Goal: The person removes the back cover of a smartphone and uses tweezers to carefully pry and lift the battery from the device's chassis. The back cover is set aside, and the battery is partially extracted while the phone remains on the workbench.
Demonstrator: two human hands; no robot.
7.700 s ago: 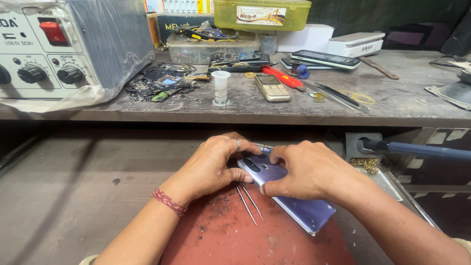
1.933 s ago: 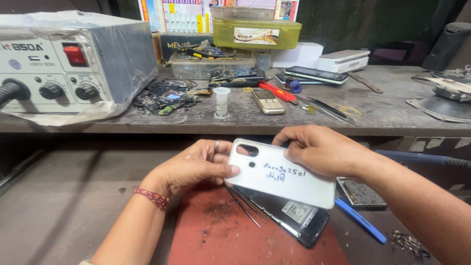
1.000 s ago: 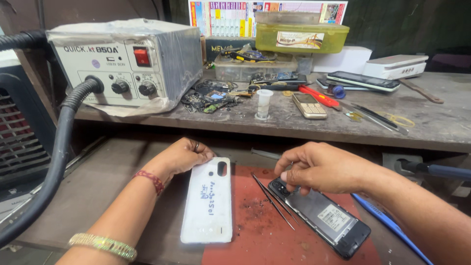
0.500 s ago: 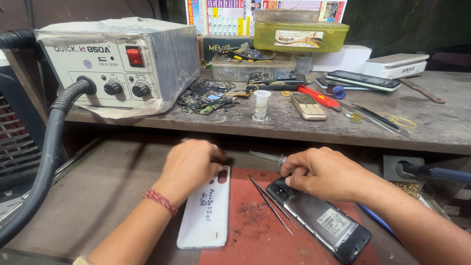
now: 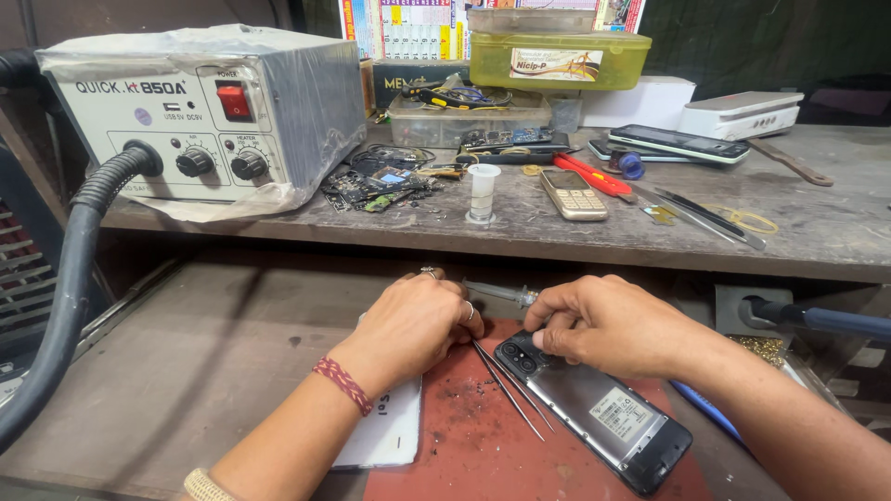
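Head view: left hand (image 5: 419, 320) flat on white cover (image 5: 385, 429) at 7 o'clock; right hand (image 5: 603, 325) pinching phone (image 5: 594, 422) top at 5 o'clock, tweezers (image 5: 509, 390) between, on red mat (image 5: 464, 455).

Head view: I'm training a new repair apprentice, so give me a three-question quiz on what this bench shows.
1. True or false: the opened phone lies on the red mat.
2. What lies between the two hands? A) tweezers B) a cup C) a coin
3. Which hand rests on the white back cover?

Key: 1 true. 2 A, the tweezers. 3 the left hand; the right hand touches the phone's camera end.
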